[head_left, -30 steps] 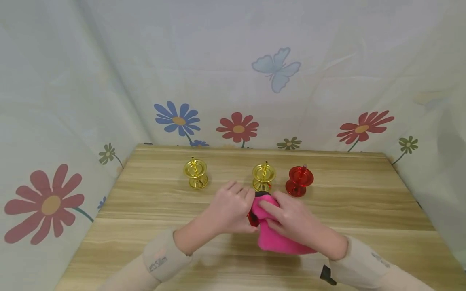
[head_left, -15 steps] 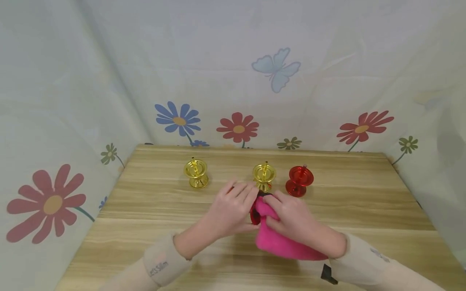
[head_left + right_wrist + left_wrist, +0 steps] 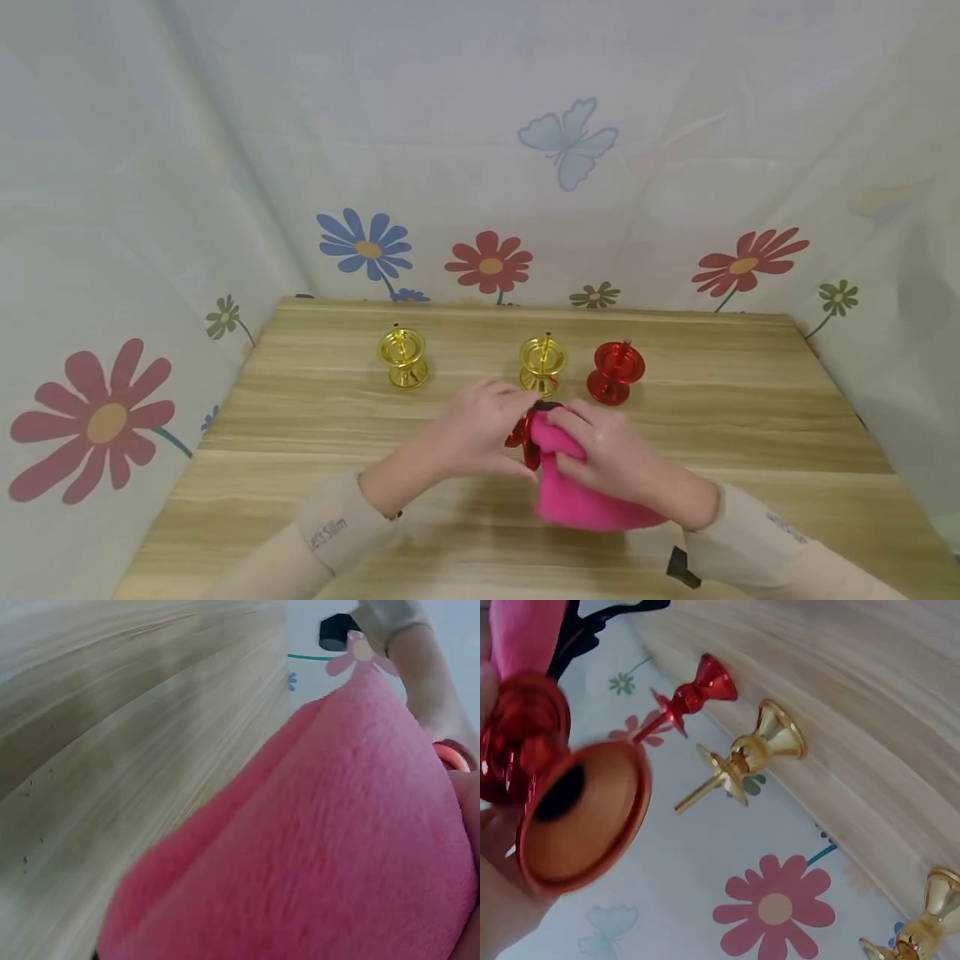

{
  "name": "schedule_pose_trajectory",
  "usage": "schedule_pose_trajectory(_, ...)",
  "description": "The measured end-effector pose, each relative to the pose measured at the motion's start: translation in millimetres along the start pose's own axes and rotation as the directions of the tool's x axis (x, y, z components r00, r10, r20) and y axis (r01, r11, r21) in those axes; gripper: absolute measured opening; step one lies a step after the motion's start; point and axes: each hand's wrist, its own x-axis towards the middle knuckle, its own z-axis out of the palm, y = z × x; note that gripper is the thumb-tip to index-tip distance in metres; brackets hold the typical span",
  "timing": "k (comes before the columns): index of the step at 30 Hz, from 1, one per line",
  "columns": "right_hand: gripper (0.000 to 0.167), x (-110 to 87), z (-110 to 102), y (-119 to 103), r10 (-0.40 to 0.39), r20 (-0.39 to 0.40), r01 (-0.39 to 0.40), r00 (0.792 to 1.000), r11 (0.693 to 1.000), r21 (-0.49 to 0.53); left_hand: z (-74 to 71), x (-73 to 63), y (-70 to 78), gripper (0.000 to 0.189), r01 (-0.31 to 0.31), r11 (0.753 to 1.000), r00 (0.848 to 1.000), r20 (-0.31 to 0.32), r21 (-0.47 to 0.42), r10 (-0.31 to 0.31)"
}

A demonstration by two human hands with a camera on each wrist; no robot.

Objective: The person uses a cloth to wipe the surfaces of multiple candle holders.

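Observation:
My left hand (image 3: 480, 429) holds a shiny red candle holder (image 3: 589, 817) between thumb and fingers, above the wooden table. It is tilted, its hollow base facing the left wrist camera. In my right hand (image 3: 618, 450) is a fluffy pink cloth (image 3: 592, 504) with a dark edge, bunched against the holder's other end. The cloth covers that end, and its loose part hangs down below my right hand. In the right wrist view the pink cloth fills most of the picture; a bit of the red holder's rim (image 3: 452, 755) shows beside it.
Beyond my hands on the wooden table (image 3: 300, 433) stand a gold candle holder (image 3: 402, 358) at left, another gold candle holder (image 3: 543, 362) in the middle and a second red candle holder (image 3: 617, 371) to its right. A flower-printed curtain (image 3: 420, 125) hangs behind and at the sides.
My left fingers have shifted on the red candle holder, and more of it shows now. The cloth's hanging end swung right, then back left. The standing holders stay put.

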Motion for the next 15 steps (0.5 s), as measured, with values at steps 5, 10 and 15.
schedule_pose_trajectory(5,0.029,-2.0,1,-1,0.114,-0.036,-0.111,0.993,0.99,0.084,14.7,-2.7,4.4,0.086,-0.054,0.963,0.933,-0.33,0.262,0.142)
schedule_pose_trajectory(10,0.029,-3.9,1,0,0.102,-0.024,-0.1,0.994,0.991,0.086,7.3,-5.2,4.6,0.092,0.011,0.999,0.992,-0.123,0.04,-0.006)
schedule_pose_trajectory(15,0.027,-2.4,-1,1,0.009,0.013,-0.009,1.0,0.999,0.05,-7.2,-0.8,-3.5,0.087,0.162,0.959,0.972,0.204,-0.231,-0.115)
